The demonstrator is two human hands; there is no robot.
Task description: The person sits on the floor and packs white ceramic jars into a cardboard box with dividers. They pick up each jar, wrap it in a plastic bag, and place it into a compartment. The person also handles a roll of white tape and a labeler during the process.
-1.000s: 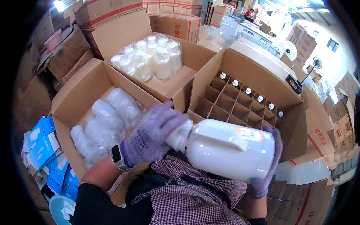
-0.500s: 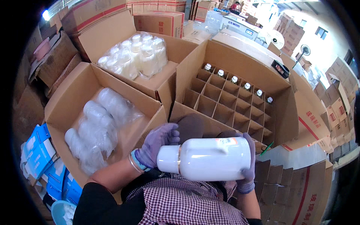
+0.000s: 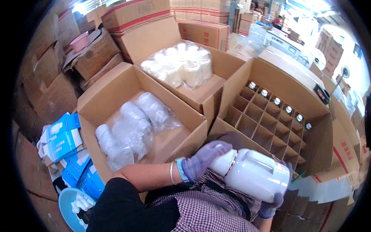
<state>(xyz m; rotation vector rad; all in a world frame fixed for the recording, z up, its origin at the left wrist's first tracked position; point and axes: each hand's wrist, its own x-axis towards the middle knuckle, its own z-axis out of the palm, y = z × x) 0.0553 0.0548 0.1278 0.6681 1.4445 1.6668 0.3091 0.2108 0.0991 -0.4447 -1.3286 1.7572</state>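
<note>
A glossy white thermos flask with a handle on its side and a gold band at the neck lies tilted across my front. My left hand, in a light purple glove, is closed round the flask's white cap. At the other end my right hand, also gloved, grips the base; part of its fingers is hidden behind the flask. Just beyond stands an open carton with cardboard dividers. Along its far row, several bottle-like necks with pale tops stick up.
To the left, an open carton holds bagged white cylindrical parts. Behind it, another carton has bagged white cup-like pieces. Blue flat boxes and a light-blue basin of small white pieces lie at far left.
The flask has turned so its handle now shows, and its cap end tips up and away. My left hand has moved onto the cap. The view has swung left.
</note>
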